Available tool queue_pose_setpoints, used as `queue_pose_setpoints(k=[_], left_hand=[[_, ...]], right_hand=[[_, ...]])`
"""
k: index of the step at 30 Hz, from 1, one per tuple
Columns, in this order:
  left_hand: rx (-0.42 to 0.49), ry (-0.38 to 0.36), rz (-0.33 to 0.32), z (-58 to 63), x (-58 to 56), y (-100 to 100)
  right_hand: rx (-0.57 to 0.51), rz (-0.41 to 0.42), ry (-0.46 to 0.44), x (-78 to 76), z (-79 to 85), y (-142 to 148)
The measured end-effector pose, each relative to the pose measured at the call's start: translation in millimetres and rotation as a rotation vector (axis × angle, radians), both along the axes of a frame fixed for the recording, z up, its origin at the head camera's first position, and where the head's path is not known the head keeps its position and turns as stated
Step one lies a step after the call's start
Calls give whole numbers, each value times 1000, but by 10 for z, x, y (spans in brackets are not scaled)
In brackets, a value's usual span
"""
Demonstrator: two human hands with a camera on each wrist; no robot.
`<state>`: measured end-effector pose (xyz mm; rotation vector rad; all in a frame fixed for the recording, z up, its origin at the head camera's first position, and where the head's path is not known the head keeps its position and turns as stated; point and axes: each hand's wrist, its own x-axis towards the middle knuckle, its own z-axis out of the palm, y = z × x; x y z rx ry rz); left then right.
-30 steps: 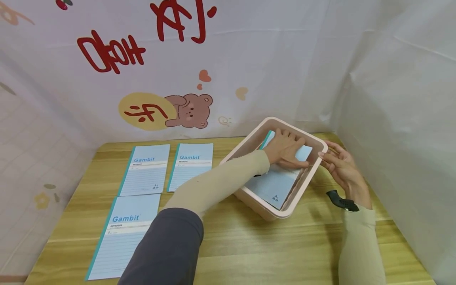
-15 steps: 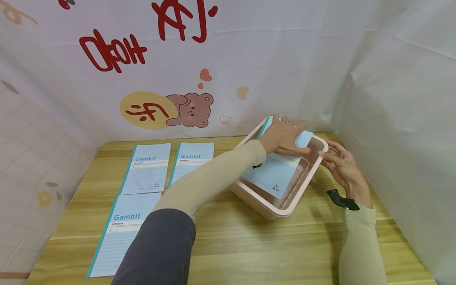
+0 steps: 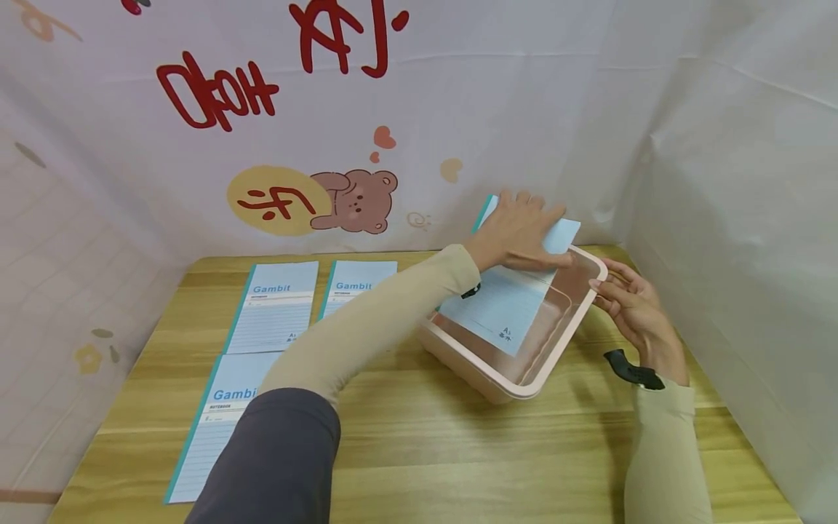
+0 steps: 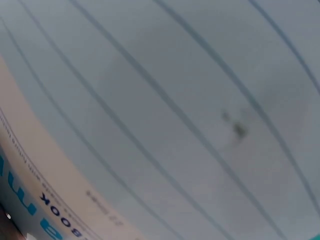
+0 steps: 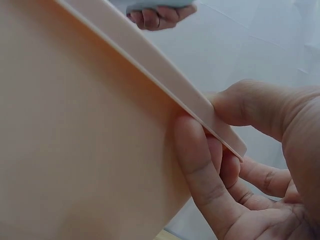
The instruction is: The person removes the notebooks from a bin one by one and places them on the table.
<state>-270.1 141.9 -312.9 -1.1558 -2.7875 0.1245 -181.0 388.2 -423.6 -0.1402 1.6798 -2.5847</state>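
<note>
My left hand (image 3: 517,234) holds a light-blue Gambit notebook (image 3: 500,311) with a teal spine by its upper part, over the pink plastic basket (image 3: 563,342). The notebook is tilted; its top edge rises above the basket's far rim, while its lower end overlaps the opening. The right wrist view shows the left hand's fingers (image 5: 155,19) curled beneath the notebook. Ruled lines of the notebook cover (image 4: 150,125) fill the left wrist view. My right hand (image 3: 628,306) pinches the basket's right rim, thumb on top and fingers (image 5: 195,145) underneath.
Three more Gambit notebooks lie on the left of the wooden table (image 3: 458,466): a back-left notebook (image 3: 275,313), a smaller-looking notebook (image 3: 356,276) beside it, and a front notebook (image 3: 209,444) partly behind the left sleeve. White printed sheeting (image 3: 524,109) walls the back and sides.
My left hand has lifted the notebook up from inside the basket, its top edge moving above the far rim. The right hand keeps its hold on the rim. The view has shifted slightly.
</note>
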Motion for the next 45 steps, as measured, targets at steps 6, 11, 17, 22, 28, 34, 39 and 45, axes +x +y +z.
queue_pose_setpoints(k=[6, 11, 17, 22, 28, 34, 39, 45], left_hand=[[46, 25, 13, 187, -3, -120], [85, 46, 21, 358, 2, -232], [151, 55, 27, 574, 33, -385], [207, 80, 33, 757, 83, -544], [279, 99, 61, 918, 108, -802], [343, 131, 104, 915, 68, -1171], [371, 123, 143, 811, 26, -1459], [394, 95, 183, 608, 20, -1770]], right_hand=[[25, -2, -5, 9, 31, 0], [13, -2, -14, 17, 49, 4], [-11, -9, -18, 24, 53, 6], [-30, -10, -18, 23, 40, -4], [-31, -13, -8, 29, 27, -19], [-12, -11, -12, 19, 25, -41], [-7, -12, -14, 14, 22, -48], [-29, -9, -11, 14, 14, -45]])
